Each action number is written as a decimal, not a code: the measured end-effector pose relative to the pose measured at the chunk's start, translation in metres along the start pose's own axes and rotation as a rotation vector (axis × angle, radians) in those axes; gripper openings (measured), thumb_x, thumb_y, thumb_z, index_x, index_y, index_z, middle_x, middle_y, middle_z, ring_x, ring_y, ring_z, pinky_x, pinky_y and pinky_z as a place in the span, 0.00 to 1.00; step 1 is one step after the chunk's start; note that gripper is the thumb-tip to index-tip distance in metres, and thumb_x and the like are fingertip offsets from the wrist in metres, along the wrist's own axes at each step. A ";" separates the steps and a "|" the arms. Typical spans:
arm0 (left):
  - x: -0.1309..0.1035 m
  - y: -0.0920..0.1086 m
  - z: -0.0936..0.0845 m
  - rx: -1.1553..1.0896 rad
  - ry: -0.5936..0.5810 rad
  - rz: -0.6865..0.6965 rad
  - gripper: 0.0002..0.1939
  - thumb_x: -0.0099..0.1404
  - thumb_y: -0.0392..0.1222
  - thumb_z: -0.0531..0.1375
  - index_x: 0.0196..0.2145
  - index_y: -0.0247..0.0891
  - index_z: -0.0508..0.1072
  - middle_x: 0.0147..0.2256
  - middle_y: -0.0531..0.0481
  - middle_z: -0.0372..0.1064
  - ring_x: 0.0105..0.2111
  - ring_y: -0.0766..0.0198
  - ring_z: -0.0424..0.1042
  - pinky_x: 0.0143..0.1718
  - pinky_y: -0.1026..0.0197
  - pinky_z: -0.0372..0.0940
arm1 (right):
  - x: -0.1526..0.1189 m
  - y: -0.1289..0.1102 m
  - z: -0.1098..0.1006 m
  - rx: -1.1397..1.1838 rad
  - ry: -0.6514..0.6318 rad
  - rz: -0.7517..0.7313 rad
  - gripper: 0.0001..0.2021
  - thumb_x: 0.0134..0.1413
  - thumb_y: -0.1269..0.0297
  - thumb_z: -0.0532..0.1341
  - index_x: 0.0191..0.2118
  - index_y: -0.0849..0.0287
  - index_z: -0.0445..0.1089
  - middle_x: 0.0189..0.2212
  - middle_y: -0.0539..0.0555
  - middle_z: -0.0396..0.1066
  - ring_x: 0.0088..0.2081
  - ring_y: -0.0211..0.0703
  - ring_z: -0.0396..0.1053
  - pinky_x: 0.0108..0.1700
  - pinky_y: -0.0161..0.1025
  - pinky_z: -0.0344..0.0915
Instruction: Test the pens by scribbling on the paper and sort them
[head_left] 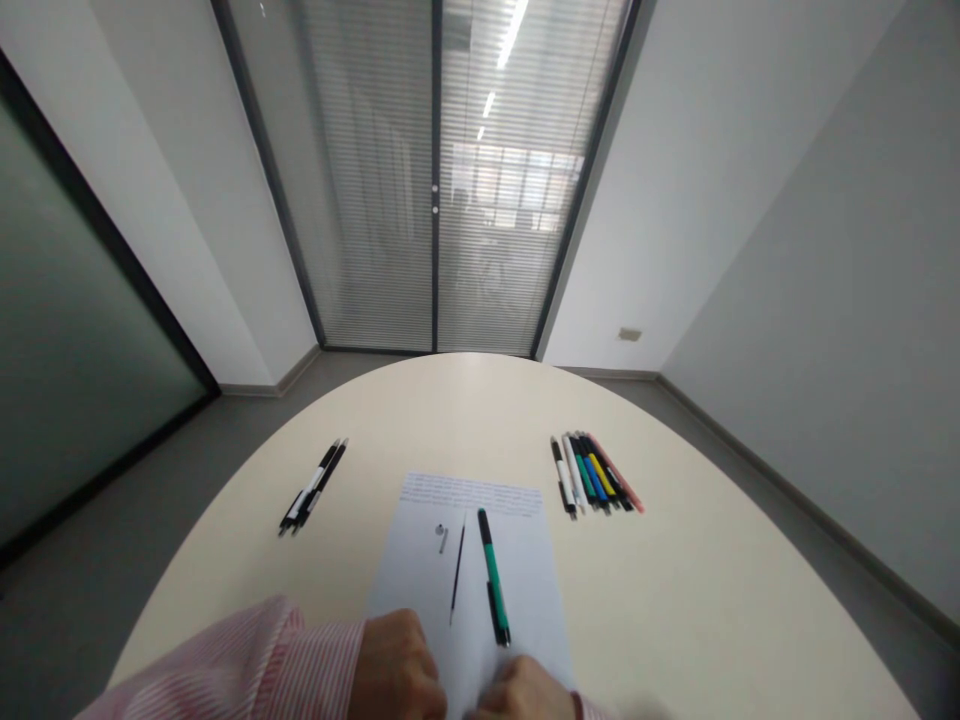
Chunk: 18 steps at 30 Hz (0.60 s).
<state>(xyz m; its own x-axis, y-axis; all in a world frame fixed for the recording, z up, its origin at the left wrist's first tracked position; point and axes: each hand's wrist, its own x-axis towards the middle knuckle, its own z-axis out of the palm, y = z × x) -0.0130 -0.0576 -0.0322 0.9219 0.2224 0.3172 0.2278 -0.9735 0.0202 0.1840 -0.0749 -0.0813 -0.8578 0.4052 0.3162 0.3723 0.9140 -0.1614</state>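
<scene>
At the bottom edge of the view, my left hand (397, 668) rests over the lower left of a sheet of paper (405, 580), its fingers curled in. My right hand (525, 690) is close beside it, also curled; whatever either hand holds is hidden from the camera. Just above my right hand lies a green and black pen (492, 575), tilted slightly. Left of it on the paper are a thin dark pen refill (458, 568), a small spring-like piece (443, 541) and a tiny round grey part (439, 529). Lines of writing run across the top of the sheet.
Two black and white pens (313, 487) lie side by side on the left of the round pale table (472, 410). To the right is a row of several coloured pens (596, 475). Beyond the table stand a glass partition with blinds (375, 200) and white walls.
</scene>
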 end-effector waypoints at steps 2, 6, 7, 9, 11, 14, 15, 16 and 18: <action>0.001 -0.004 -0.001 -0.049 -0.056 0.042 0.19 0.62 0.35 0.57 0.14 0.37 0.61 0.13 0.57 0.60 0.14 0.70 0.57 0.16 0.63 0.49 | -0.001 0.003 0.007 0.010 -0.056 0.005 0.22 0.60 0.60 0.54 0.14 0.59 0.60 0.06 0.44 0.55 0.09 0.32 0.41 0.14 0.36 0.34; 0.008 -0.012 -0.006 -0.157 -0.115 0.152 0.16 0.59 0.33 0.58 0.15 0.37 0.61 0.13 0.57 0.60 0.13 0.70 0.57 0.13 0.60 0.43 | -0.002 0.006 0.009 0.022 -0.102 -0.006 0.19 0.57 0.62 0.56 0.16 0.59 0.63 0.06 0.44 0.57 0.09 0.31 0.44 0.14 0.35 0.35; 0.009 -0.014 -0.007 -0.176 -0.126 0.165 0.16 0.58 0.33 0.59 0.15 0.38 0.61 0.14 0.58 0.60 0.13 0.70 0.57 0.12 0.59 0.42 | -0.001 0.006 0.009 0.025 -0.109 -0.009 0.19 0.57 0.62 0.57 0.16 0.59 0.63 0.06 0.44 0.58 0.09 0.31 0.44 0.14 0.35 0.35; 0.012 -0.016 -0.010 -0.199 -0.138 0.183 0.15 0.56 0.32 0.60 0.15 0.38 0.61 0.13 0.58 0.60 0.12 0.70 0.57 0.11 0.60 0.42 | 0.000 0.005 0.009 0.022 -0.117 -0.012 0.19 0.56 0.62 0.57 0.15 0.59 0.63 0.06 0.44 0.58 0.09 0.31 0.44 0.14 0.34 0.35; 0.014 -0.017 -0.013 -0.206 -0.136 0.200 0.15 0.55 0.32 0.60 0.16 0.38 0.61 0.13 0.59 0.60 0.12 0.70 0.57 0.10 0.60 0.42 | 0.001 0.004 0.007 0.009 -0.117 -0.008 0.20 0.55 0.62 0.58 0.14 0.59 0.62 0.06 0.44 0.58 0.09 0.31 0.43 0.13 0.34 0.34; 0.016 -0.018 -0.016 -0.208 -0.135 0.222 0.14 0.54 0.31 0.60 0.16 0.38 0.60 0.14 0.59 0.60 0.12 0.70 0.57 0.10 0.61 0.42 | 0.004 0.002 0.003 -0.018 -0.125 0.001 0.19 0.52 0.63 0.60 0.13 0.60 0.62 0.06 0.44 0.59 0.10 0.30 0.42 0.13 0.35 0.33; 0.017 -0.018 -0.017 -0.209 -0.136 0.225 0.14 0.54 0.31 0.60 0.16 0.38 0.61 0.14 0.59 0.60 0.12 0.70 0.58 0.10 0.61 0.41 | 0.005 0.001 0.002 -0.024 -0.126 0.001 0.18 0.51 0.63 0.61 0.13 0.60 0.62 0.06 0.44 0.59 0.10 0.30 0.41 0.13 0.35 0.33; 0.017 -0.017 -0.017 -0.209 -0.135 0.225 0.13 0.53 0.30 0.60 0.16 0.38 0.61 0.14 0.59 0.60 0.13 0.70 0.58 0.10 0.61 0.41 | 0.005 0.001 0.001 -0.029 -0.125 0.001 0.18 0.50 0.63 0.61 0.13 0.60 0.62 0.06 0.44 0.59 0.10 0.30 0.41 0.13 0.35 0.33; 0.018 -0.018 -0.016 -0.207 -0.127 0.223 0.14 0.54 0.30 0.60 0.16 0.38 0.60 0.14 0.59 0.59 0.12 0.70 0.58 0.10 0.61 0.40 | 0.005 0.001 0.001 -0.035 -0.114 -0.011 0.18 0.48 0.64 0.62 0.13 0.60 0.61 0.06 0.44 0.59 0.10 0.31 0.41 0.13 0.35 0.33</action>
<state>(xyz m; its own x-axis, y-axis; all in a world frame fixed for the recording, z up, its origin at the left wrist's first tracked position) -0.0059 -0.0373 -0.0114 0.9766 -0.0048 0.2151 -0.0402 -0.9862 0.1604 0.1794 -0.0721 -0.0804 -0.8958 0.3924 0.2089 0.3735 0.9192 -0.1248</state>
